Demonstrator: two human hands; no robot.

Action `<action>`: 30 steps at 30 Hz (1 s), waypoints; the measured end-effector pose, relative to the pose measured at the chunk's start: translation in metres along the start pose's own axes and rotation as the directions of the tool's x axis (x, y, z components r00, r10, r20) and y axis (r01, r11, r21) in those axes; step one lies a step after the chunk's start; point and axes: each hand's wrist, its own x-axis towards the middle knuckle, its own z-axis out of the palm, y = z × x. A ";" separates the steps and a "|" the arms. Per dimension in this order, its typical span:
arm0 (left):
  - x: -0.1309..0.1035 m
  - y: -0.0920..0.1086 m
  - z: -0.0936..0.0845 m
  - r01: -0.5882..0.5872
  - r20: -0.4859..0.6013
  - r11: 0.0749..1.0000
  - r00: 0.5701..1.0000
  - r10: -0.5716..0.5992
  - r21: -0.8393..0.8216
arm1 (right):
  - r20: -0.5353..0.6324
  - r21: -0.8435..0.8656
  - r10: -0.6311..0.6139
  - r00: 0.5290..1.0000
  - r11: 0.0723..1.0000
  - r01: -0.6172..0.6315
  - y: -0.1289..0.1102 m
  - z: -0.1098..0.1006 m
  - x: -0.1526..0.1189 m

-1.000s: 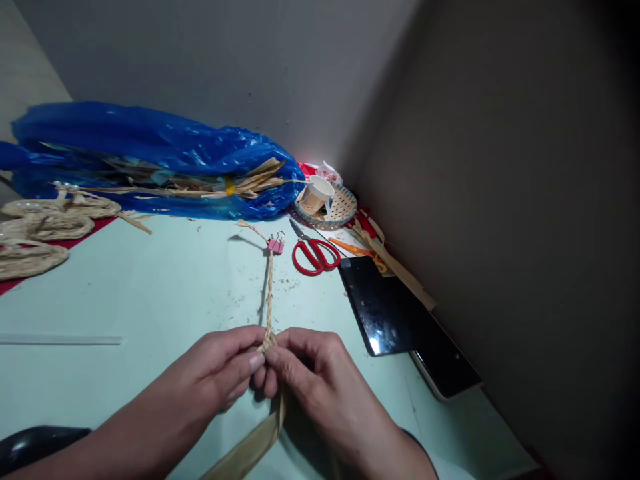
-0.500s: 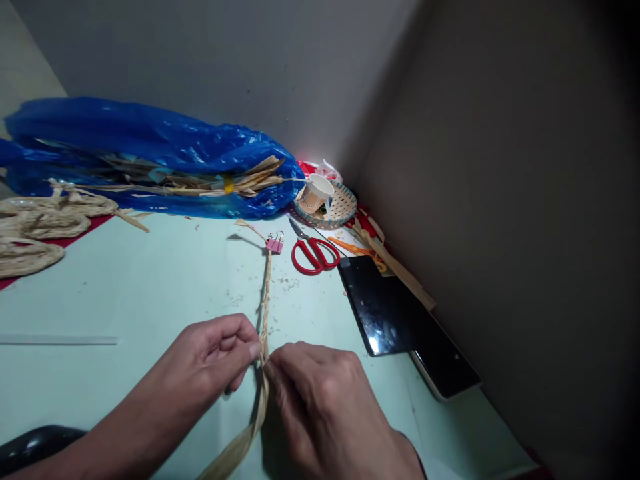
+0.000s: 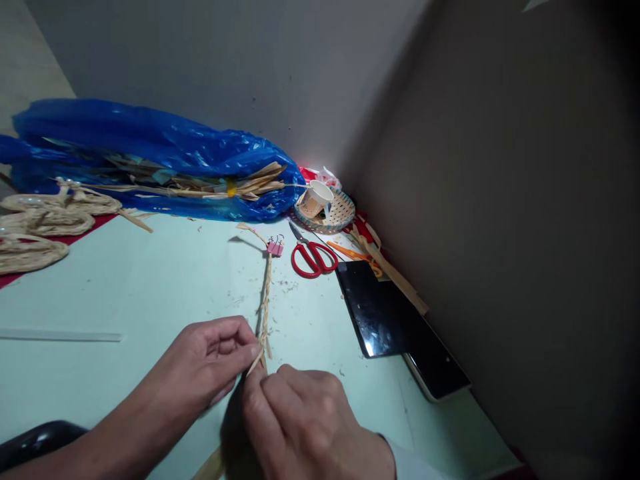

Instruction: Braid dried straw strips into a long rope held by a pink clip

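Note:
A thin braid of dried, straw-coloured fibre (image 3: 267,293) runs down the table, its far end gripped by a pink binder clip (image 3: 275,249). At the braid's lower end my left hand (image 3: 215,357) pinches it between thumb and forefinger. Just below, my right hand (image 3: 305,420) is closed on the loose strands, its knuckles upward and its fingertips largely hidden. Short strand ends stick out beside the left thumb. Part of a wide strip (image 3: 210,465) shows at the bottom edge, mostly covered by the right hand and its shadow.
Red-handled scissors (image 3: 314,259) lie right of the clip. Behind them sits a woven basket (image 3: 343,212) with a paper cup (image 3: 320,193). A blue plastic bag (image 3: 150,133) holds dried stalks. Dark tablets (image 3: 375,313) lie right; woven pieces (image 3: 33,257) and a white strip (image 3: 60,335) left.
My right hand has moved down and left, turning over the strands below the braid. My left hand keeps its pinch. The whole view has shifted slightly.

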 end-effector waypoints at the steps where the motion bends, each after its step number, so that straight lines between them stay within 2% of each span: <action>1: -0.001 -0.002 -0.002 0.023 0.015 0.999 1.000 -0.022 -0.034 | 0.010 -0.018 -0.034 0.999 0.999 0.034 0.001 0.002 0.000; 4: -0.003 -0.006 -0.005 0.016 0.041 0.994 0.999 -0.012 -0.112 | -0.016 -0.052 -0.174 0.985 0.984 0.173 0.004 0.006 0.001; 6: -0.003 -0.006 -0.007 -0.013 0.043 0.991 0.999 0.018 -0.131 | -0.072 -0.019 -0.215 0.974 0.977 0.214 0.005 0.004 0.006; 8: -0.003 -0.004 -0.007 0.006 0.046 0.994 0.999 -0.001 -0.110 | -0.119 0.133 -0.130 0.984 0.980 0.146 0.006 -0.004 0.012; 9: -0.004 -0.004 -0.007 0.034 0.045 0.995 0.999 -0.029 -0.096 | -0.095 0.249 -0.017 0.995 0.968 0.040 0.007 -0.010 0.015; 10: -0.005 -0.003 -0.008 0.060 0.040 0.994 0.998 -0.057 -0.087 | -0.042 0.370 0.113 0.993 0.925 -0.090 0.009 -0.017 0.019; 11: -0.006 -0.002 -0.008 0.076 0.037 0.993 0.997 -0.073 -0.090 | 0.069 0.457 0.264 0.962 0.849 -0.266 0.010 -0.023 0.022; 12: -0.007 -0.001 -0.008 0.085 0.039 0.991 0.996 -0.081 -0.106 | 0.181 0.503 0.389 0.903 0.753 -0.425 0.013 -0.028 0.025; 14: -0.009 0.001 -0.008 0.099 0.047 0.982 0.995 -0.093 -0.158 | 0.317 0.545 0.522 0.792 0.583 -0.602 0.018 -0.032 0.031; 15: -0.010 0.002 -0.007 0.109 0.054 0.978 0.993 -0.101 -0.178 | 0.367 0.571 0.543 0.755 0.509 -0.644 0.021 -0.031 0.033; 17: -0.011 0.004 -0.006 0.136 0.056 0.971 0.990 -0.127 -0.195 | 0.460 0.632 0.524 0.717 0.375 -0.678 0.025 -0.024 0.036; 19: -0.011 0.006 -0.005 0.153 0.050 0.970 0.988 -0.146 -0.189 | 0.522 0.685 0.472 0.710 0.264 -0.679 0.028 -0.016 0.037; 21: -0.010 0.007 -0.005 0.149 0.051 0.973 0.988 -0.142 -0.176 | 0.541 0.719 0.438 0.718 0.203 -0.665 0.030 -0.009 0.038; 23: -0.010 0.006 -0.005 0.132 0.048 0.976 0.991 -0.125 -0.173 | 0.545 0.736 0.419 0.726 0.177 -0.654 0.032 -0.007 0.038; 25: -0.009 0.005 -0.006 0.119 0.051 0.977 0.992 -0.112 -0.176 | 0.538 0.737 0.416 0.733 0.190 -0.649 0.035 -0.007 0.038; 30: -0.009 0.002 -0.010 0.130 0.081 0.976 0.990 -0.117 -0.176 | 0.511 0.692 0.407 0.757 0.327 -0.643 0.039 -0.013 0.041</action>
